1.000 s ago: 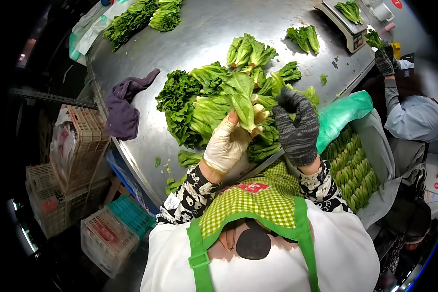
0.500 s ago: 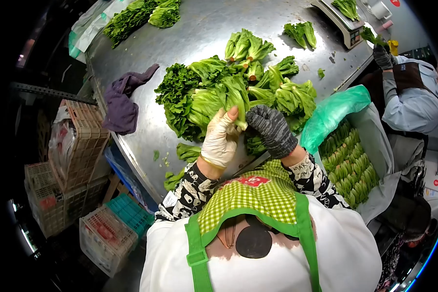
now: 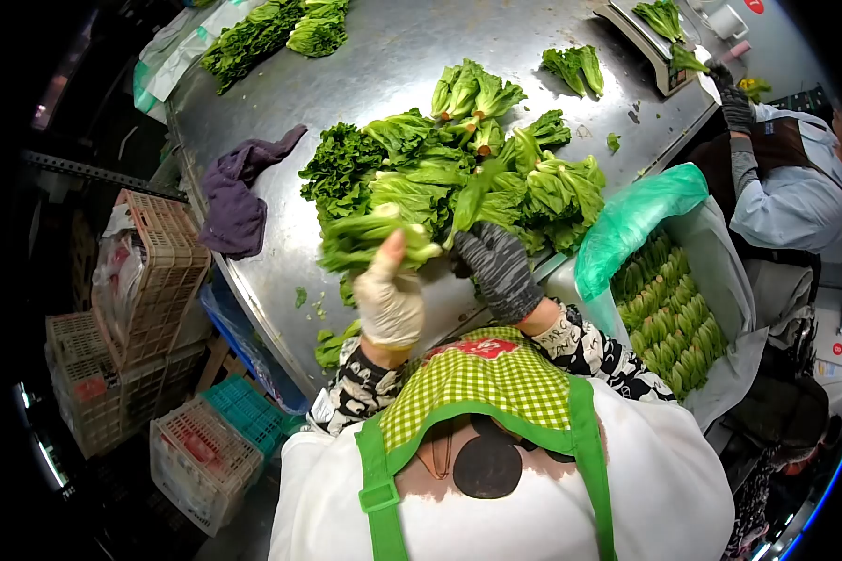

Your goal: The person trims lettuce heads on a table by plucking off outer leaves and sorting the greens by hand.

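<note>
My left hand (image 3: 389,304), in a thin whitish glove, is closed around a lettuce head (image 3: 360,239), its pale cut end pointing right; motion blurs it slightly. Beside it, my right hand (image 3: 499,273), in a dark grey knit glove, pinches a single lettuce leaf (image 3: 475,196) that stands up from the fingers, apart from the head. Right behind both hands lies a heap of lettuce (image 3: 412,178), some with brownish cut stems. Loose leaf scraps (image 3: 335,348) lie by my left wrist.
A metal table (image 3: 281,224) carries a purple cloth (image 3: 236,196), more lettuce (image 3: 253,42) and a scale (image 3: 660,56). At right stands a lined box (image 3: 688,313) of packed lettuce with green plastic (image 3: 641,220). A co-worker's gloved hand (image 3: 734,105) is near the scale. Crates (image 3: 164,262) stand left.
My left hand has moved left and down with the lettuce head, now tilted sideways. My right hand has moved slightly down-left and now has a separate leaf. The co-worker's hand is nearer the scale.
</note>
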`<control>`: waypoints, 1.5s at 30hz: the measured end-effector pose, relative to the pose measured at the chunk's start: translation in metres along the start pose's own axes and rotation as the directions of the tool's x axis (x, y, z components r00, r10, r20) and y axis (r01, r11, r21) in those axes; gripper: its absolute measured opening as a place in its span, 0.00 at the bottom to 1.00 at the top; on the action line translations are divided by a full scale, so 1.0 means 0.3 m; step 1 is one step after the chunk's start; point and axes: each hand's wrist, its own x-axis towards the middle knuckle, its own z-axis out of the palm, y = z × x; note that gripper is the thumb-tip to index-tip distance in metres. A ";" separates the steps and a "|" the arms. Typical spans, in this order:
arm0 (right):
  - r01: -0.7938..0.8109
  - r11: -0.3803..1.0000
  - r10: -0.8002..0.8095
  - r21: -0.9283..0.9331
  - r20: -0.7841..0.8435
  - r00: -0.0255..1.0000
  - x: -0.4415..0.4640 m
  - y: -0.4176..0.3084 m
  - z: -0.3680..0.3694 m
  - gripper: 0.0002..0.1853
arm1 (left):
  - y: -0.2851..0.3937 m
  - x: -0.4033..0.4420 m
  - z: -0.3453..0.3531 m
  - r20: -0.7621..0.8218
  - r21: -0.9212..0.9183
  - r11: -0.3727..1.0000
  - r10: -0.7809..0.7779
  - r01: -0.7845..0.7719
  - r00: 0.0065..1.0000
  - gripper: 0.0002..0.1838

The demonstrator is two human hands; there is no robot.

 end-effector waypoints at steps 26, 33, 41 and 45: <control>0.662 0.423 -0.765 -0.618 0.148 0.627 0.083 -0.172 -0.107 0.23 | 0.003 0.018 -0.065 0.180 -0.282 0.721 -0.609 0.633 0.773 0.25; 0.487 0.831 -0.540 -0.270 -0.181 0.822 0.040 -0.087 0.018 0.15 | -0.005 0.045 -0.090 0.096 -0.384 0.794 -0.474 0.472 0.875 0.17; 0.260 0.890 -0.285 -0.375 -0.011 0.958 0.022 -0.136 0.035 0.08 | -0.001 0.033 -0.101 0.050 -0.352 0.857 -0.385 0.377 0.921 0.16; 0.216 0.903 -0.215 -0.372 0.046 0.976 0.040 -0.120 0.037 0.08 | 0.019 0.026 -0.077 -0.002 -0.403 0.844 -0.387 0.354 0.922 0.16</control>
